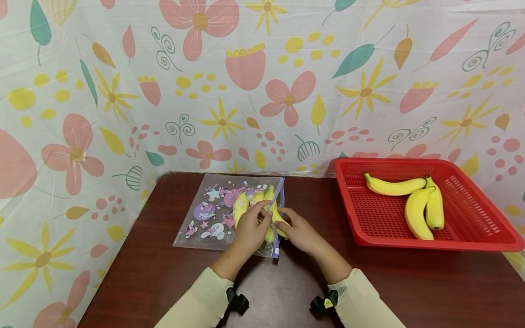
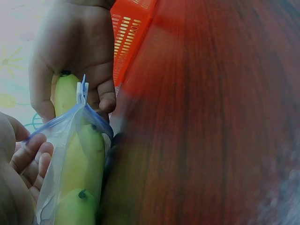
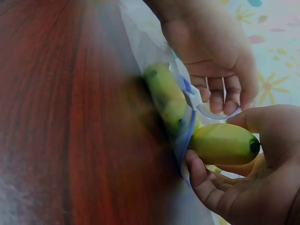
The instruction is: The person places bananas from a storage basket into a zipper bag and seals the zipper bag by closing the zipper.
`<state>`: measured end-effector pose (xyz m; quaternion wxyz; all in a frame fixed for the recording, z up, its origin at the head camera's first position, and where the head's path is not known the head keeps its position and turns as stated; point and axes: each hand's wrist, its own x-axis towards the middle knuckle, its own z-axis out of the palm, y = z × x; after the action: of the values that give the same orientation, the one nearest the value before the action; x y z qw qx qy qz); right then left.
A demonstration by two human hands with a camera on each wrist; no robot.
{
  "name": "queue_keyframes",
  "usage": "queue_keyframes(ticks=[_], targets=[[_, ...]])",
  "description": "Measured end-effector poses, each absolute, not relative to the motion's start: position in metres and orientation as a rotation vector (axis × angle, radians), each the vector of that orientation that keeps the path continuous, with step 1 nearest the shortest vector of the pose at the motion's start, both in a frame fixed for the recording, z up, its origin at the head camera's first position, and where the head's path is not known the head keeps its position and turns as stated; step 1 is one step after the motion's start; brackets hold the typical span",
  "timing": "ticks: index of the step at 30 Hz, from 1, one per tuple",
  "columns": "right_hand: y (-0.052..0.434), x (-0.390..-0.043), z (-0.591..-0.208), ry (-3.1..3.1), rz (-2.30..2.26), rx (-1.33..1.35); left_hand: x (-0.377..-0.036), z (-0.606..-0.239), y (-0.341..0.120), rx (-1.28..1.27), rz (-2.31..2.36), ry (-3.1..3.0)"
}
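A clear zip bag (image 1: 190,237) with cartoon prints lies flat on the table, its purple-edged mouth facing right. Several bananas (image 1: 241,207) are inside it; the left wrist view shows banana tips (image 2: 86,157) through the plastic. At the mouth, my left hand (image 1: 251,230) pinches the upper lip between thumb and fingers, holding it raised. My right hand (image 1: 302,231) grips another banana (image 3: 225,144) near its dark-tipped end. That banana's far end passes into the parted mouth. A white slider (image 2: 81,93) sits at the near end of the purple zip.
To the right, a red plastic basket (image 1: 347,205) holds three bananas: one along the back (image 1: 393,187) and two side by side (image 1: 417,214). A flower-printed cloth (image 1: 287,54) hangs behind the dark wooden table (image 1: 143,273) and along its left side.
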<state>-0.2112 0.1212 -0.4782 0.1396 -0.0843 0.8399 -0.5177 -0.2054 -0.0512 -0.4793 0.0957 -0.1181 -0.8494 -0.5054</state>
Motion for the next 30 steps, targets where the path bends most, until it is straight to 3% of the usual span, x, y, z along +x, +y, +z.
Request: queue_keyframes(ticks=[30], targets=[[0.116, -0.208, -0.493, 2.494, -1.588, -0.322, -0.206, -0.482, -0.049, -0.354, -1.508, -2.518]])
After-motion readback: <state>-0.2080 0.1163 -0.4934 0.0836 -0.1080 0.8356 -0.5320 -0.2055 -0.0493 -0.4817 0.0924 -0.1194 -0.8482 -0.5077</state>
